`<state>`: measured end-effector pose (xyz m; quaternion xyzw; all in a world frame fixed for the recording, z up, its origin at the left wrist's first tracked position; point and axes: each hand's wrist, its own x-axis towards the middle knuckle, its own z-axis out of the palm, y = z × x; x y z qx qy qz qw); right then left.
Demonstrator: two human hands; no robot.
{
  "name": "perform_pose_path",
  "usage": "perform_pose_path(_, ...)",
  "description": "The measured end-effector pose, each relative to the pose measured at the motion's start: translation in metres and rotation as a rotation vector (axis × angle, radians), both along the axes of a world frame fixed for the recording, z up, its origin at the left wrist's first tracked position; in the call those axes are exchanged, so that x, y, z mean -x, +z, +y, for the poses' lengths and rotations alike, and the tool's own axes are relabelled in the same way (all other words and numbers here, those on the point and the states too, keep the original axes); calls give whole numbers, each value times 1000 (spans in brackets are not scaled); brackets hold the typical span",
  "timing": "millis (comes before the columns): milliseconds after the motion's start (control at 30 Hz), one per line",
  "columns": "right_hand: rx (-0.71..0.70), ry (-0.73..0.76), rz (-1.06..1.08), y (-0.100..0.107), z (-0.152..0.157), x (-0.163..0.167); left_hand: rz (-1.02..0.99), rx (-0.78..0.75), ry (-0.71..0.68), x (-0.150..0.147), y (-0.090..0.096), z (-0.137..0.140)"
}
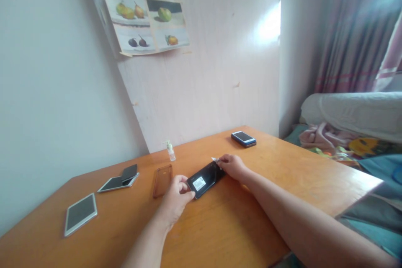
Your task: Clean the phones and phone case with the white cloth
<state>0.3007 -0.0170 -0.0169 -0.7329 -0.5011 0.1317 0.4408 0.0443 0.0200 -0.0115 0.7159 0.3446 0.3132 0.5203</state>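
Note:
A black smartphone (209,179) with a white label on its glossy back is between my hands, just over the wooden table. My left hand (178,196) grips its near left end, thumb on one edge and fingers on the other. At the far right end, my right hand (231,166) is closed in a pinch on a small white piece, perhaps a wipe or tissue (215,159), against the phone's corner. A brown translucent phone case (163,180) lies just left of the phone, partly behind my left hand.
A small clear pump bottle (170,152) stands near the wall. White tablets (81,214) lie to the left, one with a dark phone (129,172) on it. Stacked phones (244,138) sit at the back right of the table (251,226). A bed with bedding (351,117) is on the right.

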Motion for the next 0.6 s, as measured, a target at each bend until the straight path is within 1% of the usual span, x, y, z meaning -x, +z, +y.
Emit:
perform_pose_path(167,-4,29,101,-1,-1,0,-82,31,68,-1,-4,5)
perform_pose_path(300,0,38,120,1,-1,1,-87,36,98,-1,-9,11)
perform_pose_path(467,-50,41,35,3,-1,14,-74,44,24,0,-8,11)
perform_pose_path(600,-102,175,-84,1,-4,36,-67,29,47,-1,-9,12)
